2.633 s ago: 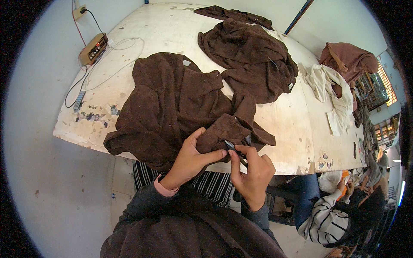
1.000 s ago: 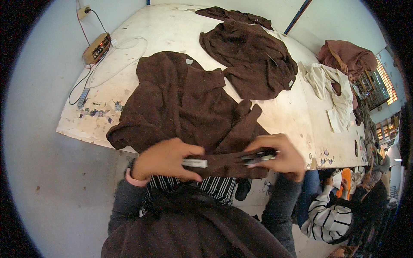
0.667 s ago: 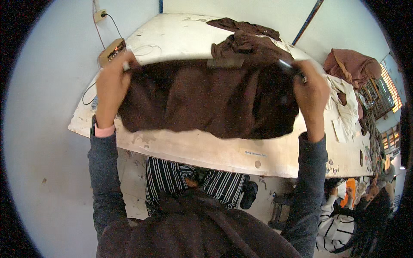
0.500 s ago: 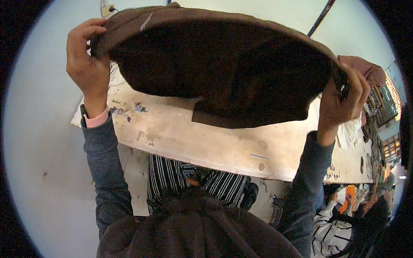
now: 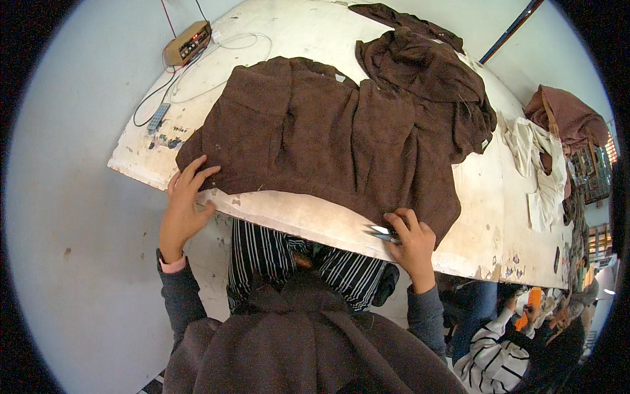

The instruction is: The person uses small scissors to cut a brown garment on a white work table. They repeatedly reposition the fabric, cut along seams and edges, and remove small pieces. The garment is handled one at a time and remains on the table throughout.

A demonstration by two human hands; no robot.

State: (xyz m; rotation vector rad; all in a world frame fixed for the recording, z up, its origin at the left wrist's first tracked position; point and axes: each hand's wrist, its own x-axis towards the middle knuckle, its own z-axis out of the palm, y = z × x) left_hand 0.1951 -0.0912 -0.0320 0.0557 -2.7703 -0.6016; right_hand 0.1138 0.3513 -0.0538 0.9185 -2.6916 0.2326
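Observation:
A dark brown garment (image 5: 315,144) lies spread over the pale table, its near hem running close to the front edge. My left hand (image 5: 187,207) rests at the garment's near left corner, fingers apart and fingertips on the cloth. Near the hem on the right, my right hand (image 5: 412,240) is closed around small thread snips (image 5: 379,232), their blades pointing left. The fingertips of that hand also touch the cloth. A small white tag (image 5: 340,77) shows at the garment's far edge.
More brown cloth (image 5: 426,69) is heaped at the far right. A brown box with cords (image 5: 189,43) and a remote control (image 5: 158,117) sit at the left. White cloth (image 5: 545,177) and a mauve bundle (image 5: 567,115) lie right; a person in stripes (image 5: 499,351) sits lower right.
The brown garment, held up between both raised hands before, has come down flat onto the table. Both hands have lowered toward the near edge, and the snips now show in the right one.

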